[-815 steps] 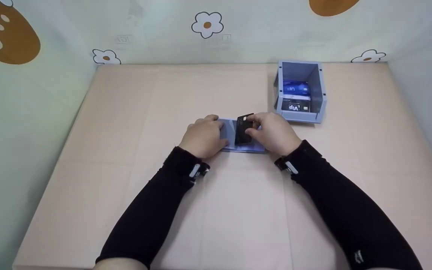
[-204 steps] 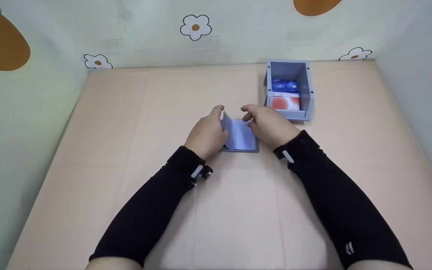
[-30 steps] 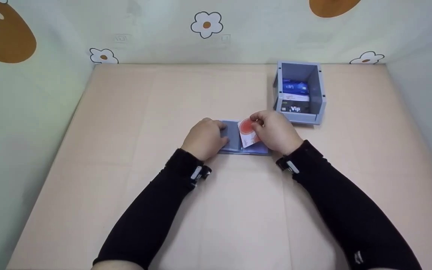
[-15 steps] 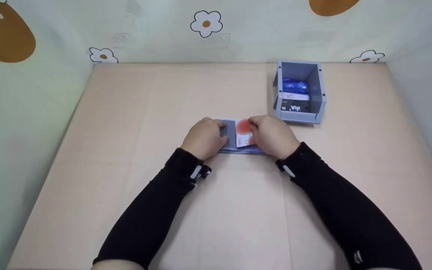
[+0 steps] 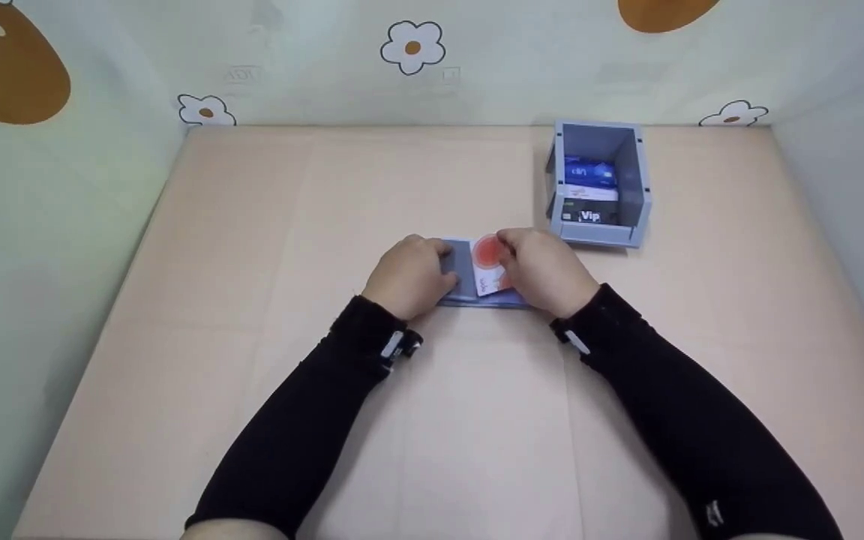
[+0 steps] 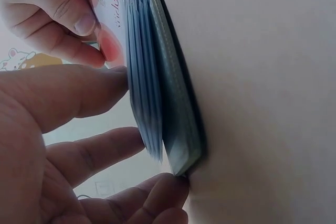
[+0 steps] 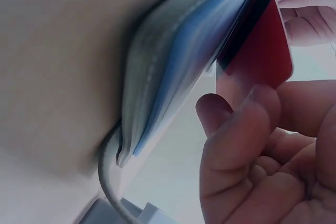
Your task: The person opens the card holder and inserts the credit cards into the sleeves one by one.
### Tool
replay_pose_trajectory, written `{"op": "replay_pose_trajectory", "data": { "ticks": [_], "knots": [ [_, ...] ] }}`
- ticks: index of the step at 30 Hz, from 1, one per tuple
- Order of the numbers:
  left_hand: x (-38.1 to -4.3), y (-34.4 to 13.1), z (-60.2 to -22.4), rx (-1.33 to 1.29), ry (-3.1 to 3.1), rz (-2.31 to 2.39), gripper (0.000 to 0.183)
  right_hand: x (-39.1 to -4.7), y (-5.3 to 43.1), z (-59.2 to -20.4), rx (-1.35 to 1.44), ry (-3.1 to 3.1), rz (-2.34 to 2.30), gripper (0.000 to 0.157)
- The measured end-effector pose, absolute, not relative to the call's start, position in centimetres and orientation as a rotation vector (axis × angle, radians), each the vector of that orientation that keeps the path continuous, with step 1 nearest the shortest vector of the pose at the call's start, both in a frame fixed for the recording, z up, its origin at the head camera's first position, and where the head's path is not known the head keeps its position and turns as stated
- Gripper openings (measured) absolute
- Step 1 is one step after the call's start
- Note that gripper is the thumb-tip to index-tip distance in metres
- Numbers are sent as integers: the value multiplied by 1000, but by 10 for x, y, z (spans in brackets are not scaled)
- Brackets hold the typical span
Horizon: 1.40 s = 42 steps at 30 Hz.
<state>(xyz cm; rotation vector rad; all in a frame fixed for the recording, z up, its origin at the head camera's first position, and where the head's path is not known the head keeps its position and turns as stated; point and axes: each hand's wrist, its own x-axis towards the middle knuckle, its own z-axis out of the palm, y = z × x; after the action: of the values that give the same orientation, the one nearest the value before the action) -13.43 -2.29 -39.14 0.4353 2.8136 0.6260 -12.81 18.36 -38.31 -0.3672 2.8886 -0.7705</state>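
An opened card holder with a grey cover and clear plastic sleeves (image 5: 460,271) lies on the table. My left hand (image 5: 406,277) holds its left part, thumb and index finger on the edges of the sleeves (image 6: 144,77) in the left wrist view. Between thumb and fingers, my right hand (image 5: 552,271) pinches a white card with red circles (image 5: 487,262). The card's red back with a dark stripe (image 7: 257,40) shows in the right wrist view. It stands slightly tilted, its left edge at the sleeves; whether that edge is inside a pocket, I cannot tell.
Behind my right hand stands a grey open-front bin (image 5: 603,235) against the back wall. Inside lie a black Vip card (image 5: 589,213), a whitish card (image 5: 589,193) and blue cards (image 5: 589,172). A grey strap (image 7: 107,166) curves off the card holder's end.
Over the last second the red-circled card has moved slightly left against the sleeves and turned more upright. It lay in the bin 6.8 s ago; earlier, my right hand held a black card.
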Motion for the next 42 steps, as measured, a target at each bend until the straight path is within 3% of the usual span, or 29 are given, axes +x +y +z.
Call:
{"op": "replay_pose_trajectory", "data": {
  "ticks": [42],
  "knots": [
    [-132,-22,-392,436,2825,602,50,-118,183,-379,-711,2964,-409,25]
  ]
}}
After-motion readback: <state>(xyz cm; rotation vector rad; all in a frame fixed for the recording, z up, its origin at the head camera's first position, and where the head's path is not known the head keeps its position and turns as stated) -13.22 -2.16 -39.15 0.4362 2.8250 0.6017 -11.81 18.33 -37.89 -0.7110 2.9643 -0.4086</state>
